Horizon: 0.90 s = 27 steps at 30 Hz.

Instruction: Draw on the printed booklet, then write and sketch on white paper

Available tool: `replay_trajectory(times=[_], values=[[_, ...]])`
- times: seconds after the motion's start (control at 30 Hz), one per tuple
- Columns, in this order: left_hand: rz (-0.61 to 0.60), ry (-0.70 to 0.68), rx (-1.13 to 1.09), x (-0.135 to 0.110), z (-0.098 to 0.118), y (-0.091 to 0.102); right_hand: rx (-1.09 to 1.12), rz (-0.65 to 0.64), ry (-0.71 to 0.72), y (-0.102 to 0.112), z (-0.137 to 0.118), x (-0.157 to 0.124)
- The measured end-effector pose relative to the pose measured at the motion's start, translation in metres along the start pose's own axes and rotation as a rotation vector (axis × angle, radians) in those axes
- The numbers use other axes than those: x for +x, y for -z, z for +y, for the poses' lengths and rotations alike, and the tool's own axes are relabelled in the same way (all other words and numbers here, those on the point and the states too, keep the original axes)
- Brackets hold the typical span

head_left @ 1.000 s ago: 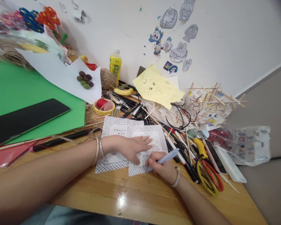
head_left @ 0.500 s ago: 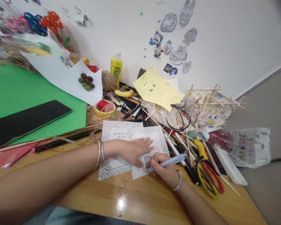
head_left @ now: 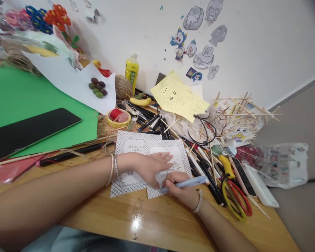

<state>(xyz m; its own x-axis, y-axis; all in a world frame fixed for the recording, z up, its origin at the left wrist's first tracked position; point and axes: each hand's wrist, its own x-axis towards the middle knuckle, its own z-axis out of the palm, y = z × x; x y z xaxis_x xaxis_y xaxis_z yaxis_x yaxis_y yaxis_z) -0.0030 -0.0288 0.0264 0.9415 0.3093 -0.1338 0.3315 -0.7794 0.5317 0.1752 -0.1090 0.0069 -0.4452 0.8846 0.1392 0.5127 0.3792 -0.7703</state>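
My left hand point(head_left: 151, 168) lies flat, fingers stretched out, across two overlapping paper cards. The right card point(head_left: 178, 150) has a crosshatched border and a line drawing, partly covered by both hands. Under it, the left card point(head_left: 123, 189) carries a similar border and handwritten characters. My right hand point(head_left: 182, 190) is closed around a light blue pen point(head_left: 193, 181). The pen slants, its lower end close to the right card's bottom edge beside my left thumb. Whether the tip touches the paper is hard to make out.
Markers point(head_left: 194, 164), scissors point(head_left: 236, 199) and a phone point(head_left: 243, 176) crowd the right side. A black tablet-like slab point(head_left: 36, 131) rests on green paper point(head_left: 86, 133) at left. Behind the cards are a tape roll point(head_left: 118, 123), a yellow drawing point(head_left: 180, 96) and a bottle point(head_left: 132, 71).
The view has shifted slightly. My right hand has tilted the pen a little flatter and its lower end sits slightly further left. My left hand stays flat on the cards.
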Motion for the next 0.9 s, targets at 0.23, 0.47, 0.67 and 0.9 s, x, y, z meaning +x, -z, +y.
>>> replay_trajectory(times=[0.23,0.47,0.67,0.9], values=[[-0.037,0.016,0.007,-0.0007,0.0032,0.0032,-0.083,-0.007,0.035,-0.0004,0.0037,-0.0003],[-0.071,-0.007,-0.003,-0.0012,-0.0008,0.0072,-0.090,-0.013,0.024,0.0014,0.0005,0.0000],[-0.077,-0.010,-0.006,-0.0003,-0.0019,0.0070,-0.079,-0.022,0.018,-0.0001,0.0029,0.0000],[-0.077,-0.010,-0.026,-0.0007,-0.0021,0.0077,-0.034,-0.030,0.010,0.0010,0.0026,0.0012]])
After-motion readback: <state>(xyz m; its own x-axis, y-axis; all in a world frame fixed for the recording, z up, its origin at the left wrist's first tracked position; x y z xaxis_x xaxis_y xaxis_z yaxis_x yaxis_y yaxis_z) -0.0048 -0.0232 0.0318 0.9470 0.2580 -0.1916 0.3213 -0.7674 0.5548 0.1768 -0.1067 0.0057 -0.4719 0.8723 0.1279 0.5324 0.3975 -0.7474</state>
